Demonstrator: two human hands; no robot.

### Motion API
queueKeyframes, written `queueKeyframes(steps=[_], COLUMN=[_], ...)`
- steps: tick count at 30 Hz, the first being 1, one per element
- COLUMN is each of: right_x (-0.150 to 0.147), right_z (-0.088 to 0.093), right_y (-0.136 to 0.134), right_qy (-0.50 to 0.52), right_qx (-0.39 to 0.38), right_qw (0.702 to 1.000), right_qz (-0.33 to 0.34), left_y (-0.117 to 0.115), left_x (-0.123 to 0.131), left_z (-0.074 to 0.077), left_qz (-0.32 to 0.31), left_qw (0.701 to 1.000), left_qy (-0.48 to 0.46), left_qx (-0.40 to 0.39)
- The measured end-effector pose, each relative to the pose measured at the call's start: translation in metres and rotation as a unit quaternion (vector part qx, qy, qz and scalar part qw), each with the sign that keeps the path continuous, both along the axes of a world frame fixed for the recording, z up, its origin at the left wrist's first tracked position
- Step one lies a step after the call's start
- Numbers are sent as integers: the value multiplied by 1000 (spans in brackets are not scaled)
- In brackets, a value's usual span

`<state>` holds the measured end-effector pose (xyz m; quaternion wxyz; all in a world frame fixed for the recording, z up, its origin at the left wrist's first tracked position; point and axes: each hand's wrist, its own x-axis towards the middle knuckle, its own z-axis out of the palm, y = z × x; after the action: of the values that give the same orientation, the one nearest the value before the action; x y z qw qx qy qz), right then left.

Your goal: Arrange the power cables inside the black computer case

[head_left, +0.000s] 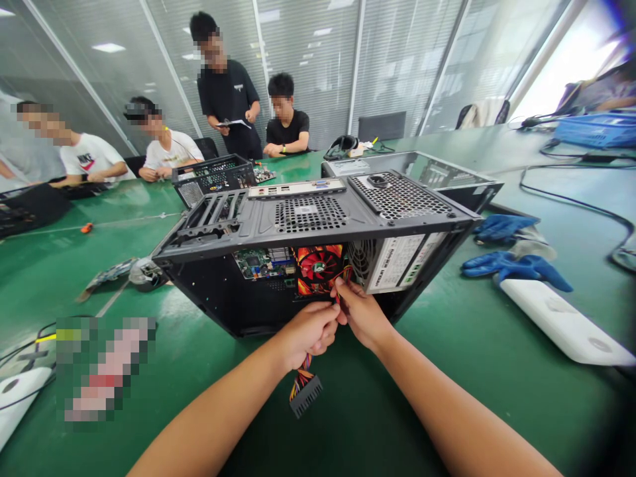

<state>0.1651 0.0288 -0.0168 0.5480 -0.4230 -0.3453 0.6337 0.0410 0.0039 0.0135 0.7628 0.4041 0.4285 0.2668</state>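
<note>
A black computer case (258, 222) lies in front of me, its open side toward me. Inside are a green motherboard (255, 262), a red cooling fan (320, 266) and a power supply (390, 267) with a white label. My left hand (314, 329) is closed round a bundle of coloured power cables (302, 379). Below it dangles the bundle's wide black connector (306, 396). My right hand (362, 311) pinches the same cables higher up, just below the power supply. Both hands touch each other, and the fingers hide part of the bundle.
Blue work gloves (519, 265) and a white power strip (561, 318) lie to the right. Other opened cases (216, 179) stand behind. Several people sit or stand across the green table (199, 391). A blue basket (596, 129) is at the far right, with loose black cords nearby.
</note>
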Motion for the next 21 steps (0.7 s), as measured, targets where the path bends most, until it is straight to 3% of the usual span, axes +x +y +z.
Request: queueKeyframes(steps=[4, 7, 14, 21], right_x=[0, 0, 0, 0], right_z=[3, 3, -1, -3], right_y=[-1, -1, 1, 2], right_qy=[17, 14, 12, 13], right_qx=[8, 15, 12, 4], right_qw=[1000, 1000, 1000, 1000], right_qz=[-3, -6, 2, -15], left_y=[7, 10, 2, 1], left_x=[-9, -12, -4, 0], left_z=[-2, -4, -4, -6], left_qz=[-25, -24, 19, 17], left_qw=[986, 977, 999, 999], left_qy=[-120, -155, -41, -13], left_qx=[-111, -142, -31, -24])
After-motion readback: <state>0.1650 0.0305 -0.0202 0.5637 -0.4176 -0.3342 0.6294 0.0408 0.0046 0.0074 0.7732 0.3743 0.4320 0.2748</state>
